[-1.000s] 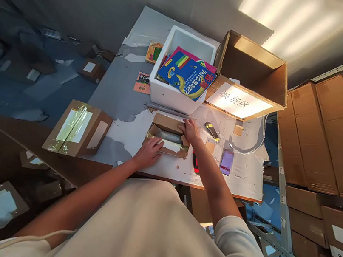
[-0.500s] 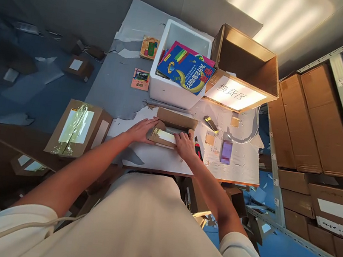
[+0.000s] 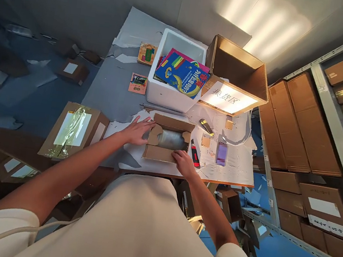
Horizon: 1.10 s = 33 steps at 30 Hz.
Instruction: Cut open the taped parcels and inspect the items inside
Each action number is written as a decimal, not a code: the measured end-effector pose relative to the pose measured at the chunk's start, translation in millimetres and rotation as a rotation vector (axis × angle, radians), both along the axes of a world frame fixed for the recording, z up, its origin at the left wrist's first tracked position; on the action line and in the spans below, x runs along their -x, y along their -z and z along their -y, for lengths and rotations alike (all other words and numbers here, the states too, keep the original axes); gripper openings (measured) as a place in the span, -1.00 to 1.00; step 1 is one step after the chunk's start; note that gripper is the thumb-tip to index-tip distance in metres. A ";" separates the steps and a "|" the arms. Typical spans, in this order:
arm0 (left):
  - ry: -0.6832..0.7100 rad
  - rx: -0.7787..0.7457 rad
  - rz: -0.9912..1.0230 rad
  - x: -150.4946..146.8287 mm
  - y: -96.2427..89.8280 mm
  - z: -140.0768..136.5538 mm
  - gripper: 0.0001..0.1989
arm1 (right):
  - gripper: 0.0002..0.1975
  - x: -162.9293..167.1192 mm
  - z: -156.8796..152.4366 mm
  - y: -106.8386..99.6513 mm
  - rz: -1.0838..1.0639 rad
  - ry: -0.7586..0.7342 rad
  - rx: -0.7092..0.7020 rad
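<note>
A small cardboard box [image 3: 172, 123] lies opened up on the table in front of me, its long flaps folded out. Inside it rests a translucent, plastic-wrapped item [image 3: 170, 140] whose kind I cannot make out. My left hand [image 3: 139, 131] is at the box's left end, fingers spread, the tips by the upper left corner. The fingers of my right hand [image 3: 184, 163] are bent over the edge of the front flap [image 3: 159, 154], pinching it. A red and black box cutter [image 3: 195, 154] lies just right of the box, and a yellow and black one [image 3: 206, 127] farther back.
Behind the box stand a white foam bin [image 3: 171, 98] with books [image 3: 184, 74] and a large open carton [image 3: 238, 69]. A taped carton [image 3: 72, 131] sits left. A phone-like purple object [image 3: 222, 154] and a cable [image 3: 240, 141] lie right. Shelving with boxes [image 3: 324, 207] stands at far right.
The small box's front flap has swung down toward me, baring the wrapped item inside. My right hand came down with the flap; my left hand loosened and spread its fingers.
</note>
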<state>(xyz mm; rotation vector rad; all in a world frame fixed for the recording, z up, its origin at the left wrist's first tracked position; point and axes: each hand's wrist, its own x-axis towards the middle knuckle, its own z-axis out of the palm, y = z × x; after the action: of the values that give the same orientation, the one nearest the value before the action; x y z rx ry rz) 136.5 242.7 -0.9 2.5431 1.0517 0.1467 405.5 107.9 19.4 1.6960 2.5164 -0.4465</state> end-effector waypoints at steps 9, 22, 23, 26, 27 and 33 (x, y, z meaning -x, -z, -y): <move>0.226 -0.065 -0.187 -94.6 -9.6 14.3 -0.78 | -0.67 11.7 -69.8 -22.6 0.326 -0.016 0.060; -0.366 -0.068 -0.179 -35.4 9.7 44.0 0.23 | -0.38 -27.8 -28.2 -2.5 0.279 0.283 -0.025; -0.378 -0.018 -0.177 -33.4 13.2 45.9 0.25 | -0.39 -26.8 -29.5 -3.8 0.285 0.282 -0.033; -0.416 0.058 -0.138 -32.3 21.5 48.9 0.27 | -0.57 -13.8 -44.6 -14.2 0.312 0.168 -0.052; -0.423 0.062 -0.122 -32.8 23.1 49.2 0.27 | -0.63 -5.7 -53.0 -17.5 0.310 0.080 -0.040; -0.440 0.097 -0.120 -35.0 24.2 50.6 0.30 | -0.63 58.0 -116.9 -2.5 0.357 -0.631 0.140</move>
<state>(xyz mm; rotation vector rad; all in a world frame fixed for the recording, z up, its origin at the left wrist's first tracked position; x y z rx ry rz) 171.5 192.1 -25.1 2.2225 1.6121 0.0584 347.5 224.8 21.9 0.7722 2.4876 -0.2270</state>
